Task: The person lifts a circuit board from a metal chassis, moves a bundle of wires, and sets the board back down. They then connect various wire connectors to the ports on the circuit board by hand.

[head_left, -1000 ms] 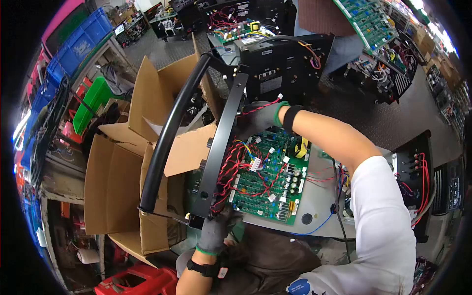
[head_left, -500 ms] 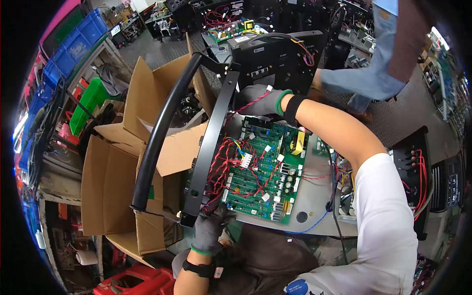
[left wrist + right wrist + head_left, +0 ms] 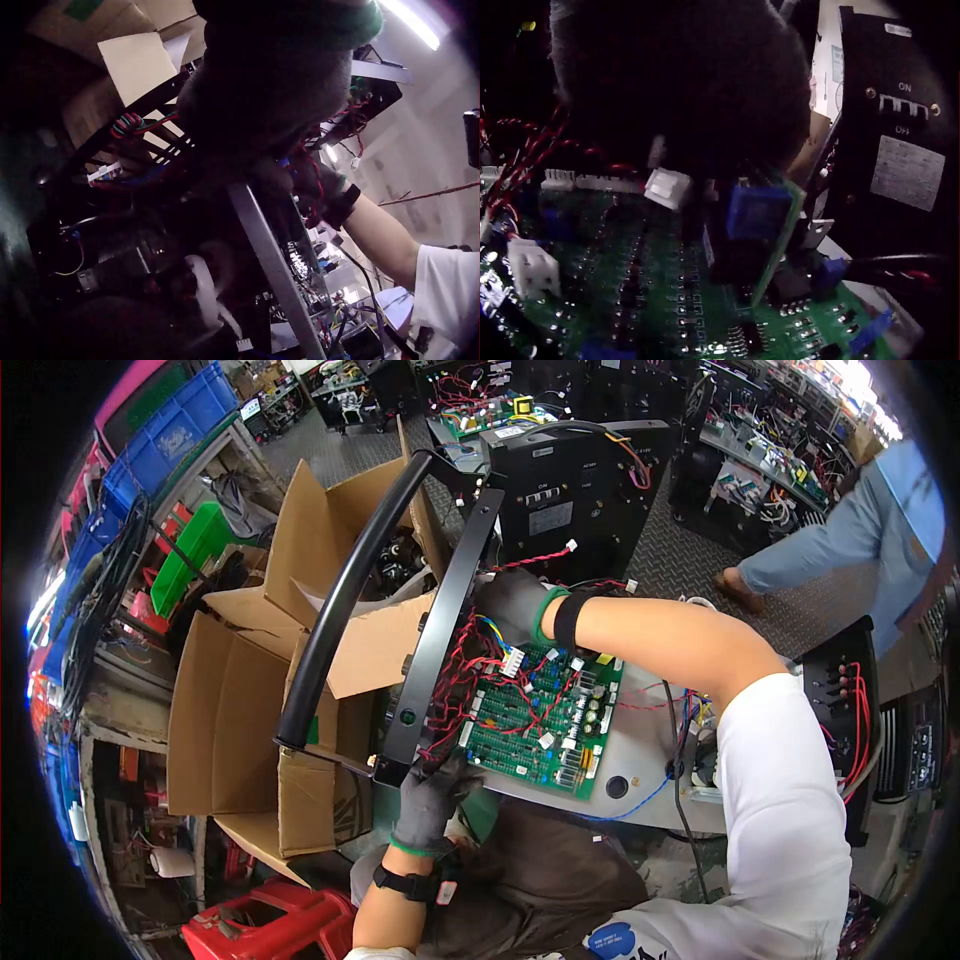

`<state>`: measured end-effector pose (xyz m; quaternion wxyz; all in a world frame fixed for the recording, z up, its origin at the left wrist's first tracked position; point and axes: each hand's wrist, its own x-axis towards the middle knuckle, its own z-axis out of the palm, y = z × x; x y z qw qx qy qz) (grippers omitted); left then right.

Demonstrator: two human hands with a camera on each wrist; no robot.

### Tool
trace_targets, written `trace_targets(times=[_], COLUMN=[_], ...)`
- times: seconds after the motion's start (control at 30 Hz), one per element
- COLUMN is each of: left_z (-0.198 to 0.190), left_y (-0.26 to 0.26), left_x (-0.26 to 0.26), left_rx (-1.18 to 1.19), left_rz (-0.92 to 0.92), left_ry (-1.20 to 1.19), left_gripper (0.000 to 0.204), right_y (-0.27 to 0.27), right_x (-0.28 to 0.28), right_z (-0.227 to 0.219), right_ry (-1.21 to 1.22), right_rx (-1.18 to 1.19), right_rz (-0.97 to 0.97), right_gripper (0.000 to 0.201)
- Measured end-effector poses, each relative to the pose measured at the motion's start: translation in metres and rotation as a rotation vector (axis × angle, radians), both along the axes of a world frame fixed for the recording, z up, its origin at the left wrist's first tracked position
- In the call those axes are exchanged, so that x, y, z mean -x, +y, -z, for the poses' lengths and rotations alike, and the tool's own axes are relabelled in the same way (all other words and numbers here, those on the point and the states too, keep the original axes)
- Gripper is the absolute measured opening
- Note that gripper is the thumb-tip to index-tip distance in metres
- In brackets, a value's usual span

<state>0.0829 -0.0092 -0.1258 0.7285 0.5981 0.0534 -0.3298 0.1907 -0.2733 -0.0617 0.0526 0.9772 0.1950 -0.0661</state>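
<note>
A green circuit board [image 3: 535, 725] lies on a grey metal plate [image 3: 645, 735], beside a long black panel [image 3: 437, 635] with a tubular black handle [image 3: 350, 595]. Twisted red and black wires [image 3: 455, 680] with white plugs [image 3: 512, 662] run along the panel and over the board. My gloved left hand [image 3: 428, 810] holds the panel's near end, beside the wires. At the far end, my gloved right hand [image 3: 515, 608] reaches over the board's edge, close to the panel. Its fingertips are hidden in the head view, and the right wrist view shows them as a dark shape above a white connector [image 3: 667, 187].
An open cardboard box [image 3: 235, 710] stands left of the handle. Beyond the right hand is a black unit [image 3: 580, 500] with switches. A red stool [image 3: 270, 920] is at lower left. At right, a person's leg [image 3: 830, 560] shows near another black unit [image 3: 840, 700] with red cables.
My right hand has drawn nearer over the board's far edge, covering part of it. The left hand keeps its place at the panel's end. A passing person has moved right.
</note>
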Motion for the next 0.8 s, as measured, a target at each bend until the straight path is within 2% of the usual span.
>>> trace_targets(times=[0.03,0.1,0.17,0.2,0.23,0.33,0.37,0.43,0.47,0.5,0.57,0.6,0.67,0.7,0.77,0.8], left_z=[0.001,0.004,0.008,0.01,0.011,-0.007,-0.006,-0.001,0.003,0.008,0.013,0.012,0.005,0.007,0.014,0.015], left_y=[-0.001,-0.001,0.0,0.0,0.0,-0.008,-0.009,-0.007,-0.004,0.0,0.002,0.002,0.0,0.001,0.003,0.003], left_x=[0.0,-0.001,-0.002,-0.002,-0.001,0.001,-0.001,0.001,0.0,-0.001,0.0,0.0,0.0,0.0,0.0,0.0], left_rx=[-0.004,0.014,0.037,0.037,0.033,-0.028,-0.028,-0.018,-0.021,-0.005,0.017,0.013,-0.009,-0.011,-0.015,-0.015], left_rz=[0.001,0.007,0.008,-0.003,-0.012,-0.042,-0.033,-0.062,-0.048,-0.021,0.022,0.006,0.005,0.003,0.014,0.013], left_ry=[-0.016,-0.019,-0.022,0.0,0.022,-0.015,-0.018,-0.015,-0.012,-0.023,-0.026,-0.004,0.003,0.002,-0.03,-0.032], left_gripper=[0.024,0.024,0.024,0.024,0.024,0.018,0.018,0.017,0.017,0.018,0.019,0.018,0.017,0.017,0.017,0.017], right_y=[-0.002,-0.013,-0.029,-0.037,-0.047,-0.057,-0.053,-0.038,-0.04,-0.032,-0.029,-0.032,-0.032,-0.032,-0.034,-0.036], right_x=[-0.002,-0.009,-0.015,-0.027,-0.035,-0.04,-0.037,-0.025,-0.03,-0.017,-0.028,-0.032,-0.037,-0.033,-0.019,-0.025], right_z=[0.005,0.005,0.006,0.019,0.032,0.035,0.025,-0.003,0.007,-0.013,-0.016,-0.009,0.002,0.002,0.001,0.019], right_ry=[-0.089,-0.055,-0.146,-0.188,-0.185,0.005,0.001,0.179,0.16,0.272,0.356,0.358,0.231,0.23,-0.063,-0.326], right_rx=[-0.071,-0.131,-0.18,-0.085,-0.081,-0.198,-0.197,-0.196,-0.173,-0.28,-0.004,-0.003,0.109,0.108,0.025,-0.056], right_rz=[0.027,0.046,0.165,0.027,0.027,-0.087,-0.078,0.073,-0.148,-0.116,-0.331,-0.32,-0.52,-0.523,-0.635,-0.729], right_gripper=[0.024,0.026,0.029,0.032,0.032,0.035,0.035,0.039,0.034,0.033,0.036,0.036,0.039,0.039,0.022,0.019])
